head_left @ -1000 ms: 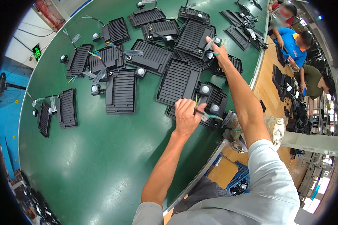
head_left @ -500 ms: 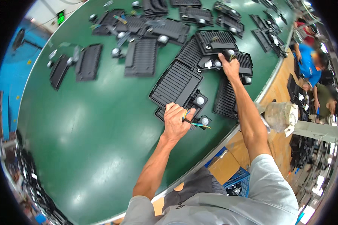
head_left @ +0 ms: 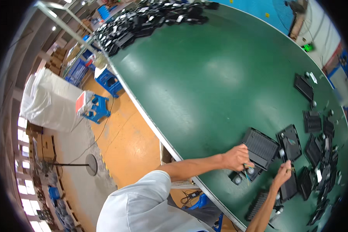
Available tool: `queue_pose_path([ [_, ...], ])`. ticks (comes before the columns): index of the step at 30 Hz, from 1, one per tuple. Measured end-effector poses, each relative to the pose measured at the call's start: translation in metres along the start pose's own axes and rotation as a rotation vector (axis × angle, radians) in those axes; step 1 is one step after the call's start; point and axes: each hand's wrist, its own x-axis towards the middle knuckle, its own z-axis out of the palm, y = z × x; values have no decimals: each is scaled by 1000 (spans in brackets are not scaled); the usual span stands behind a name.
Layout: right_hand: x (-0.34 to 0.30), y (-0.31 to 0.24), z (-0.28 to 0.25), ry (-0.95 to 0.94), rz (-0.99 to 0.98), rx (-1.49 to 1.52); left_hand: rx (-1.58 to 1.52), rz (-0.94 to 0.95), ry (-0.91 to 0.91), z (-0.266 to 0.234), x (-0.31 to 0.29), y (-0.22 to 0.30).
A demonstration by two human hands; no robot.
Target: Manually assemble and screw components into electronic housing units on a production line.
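My left hand point(head_left: 237, 157) is closed around a black cable, whose coloured wire ends point(head_left: 246, 167) stick out beside the fist. Just beyond it lies a black ribbed lamp housing point(head_left: 261, 145), with round white-domed sensors point(head_left: 238, 180) at its near end. My right hand point(head_left: 283, 176) is closed at the near edge of another black housing point(head_left: 289, 141). Coloured wire tips show past its fingers, so it seems to grip a cable; the grip itself is partly hidden. A further ribbed housing point(head_left: 258, 205) lies between my right forearm and the table edge.
Several more black housings point(head_left: 313, 150) lie on the right of the green table point(head_left: 189, 92). A large heap of them point(head_left: 150, 21) covers its far left end. Blue stools point(head_left: 96, 106), a white wrapped bulk point(head_left: 52, 100) and a round-based stand point(head_left: 91, 165) occupy the floor at left.
The view has swung left, so the heap and the stools now show and both hands appear farther right. Both hands stay closed near the same group of housings.
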Motion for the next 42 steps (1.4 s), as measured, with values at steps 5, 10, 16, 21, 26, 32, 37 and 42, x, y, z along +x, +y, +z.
queue_pose_path([
  [5,-29,-66,208,-254,46,195,418,-86,-91,-145,-41,-61],
  [10,-75,-153,471,-865,-415,-182,916,-551,-81,-366,-88,-165],
  [16,-107,-228,510,-821,-878,-14,1040,-774,716,-448,-90,-150],
  [21,-142,-152,349,-924,-891,-270,994,-951,270,-372,-168,-119],
  [26,-156,-94,236,-700,-620,-493,728,-848,-62,-304,-157,-57],
  [32,-154,-103,357,-363,-533,-461,703,-693,-99,-276,-172,-35],
  [37,-123,-147,498,-677,-501,-591,730,-612,-77,-253,-176,-46],
  [42,-96,-177,354,-472,-801,-241,810,-605,-158,-280,-174,-49],
])
